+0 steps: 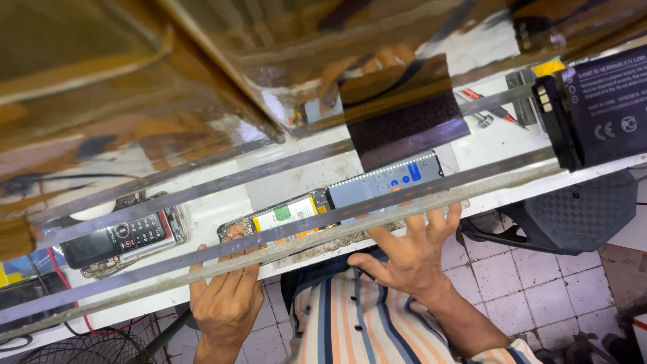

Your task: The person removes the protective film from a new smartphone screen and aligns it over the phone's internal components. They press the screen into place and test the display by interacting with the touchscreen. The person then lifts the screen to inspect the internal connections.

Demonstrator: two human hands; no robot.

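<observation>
Lying just beyond both hands' spread, seemingly empty fingers [431,226], the opened phone [286,219] rests on glass.

Both hands reach forward and away from the body, backs turned up toward the camera. The left hand [226,296] has its fingers held close together and curled slightly, the fingertips pressing down ahead of the wrist. The right hand [408,253] is spread wide, fingers fanned apart and stretched forward, thumb pointing inward toward the left hand. The right forearm runs back and outward, bare to a striped sleeve. The two hands sit apart, roughly level with each other.
</observation>
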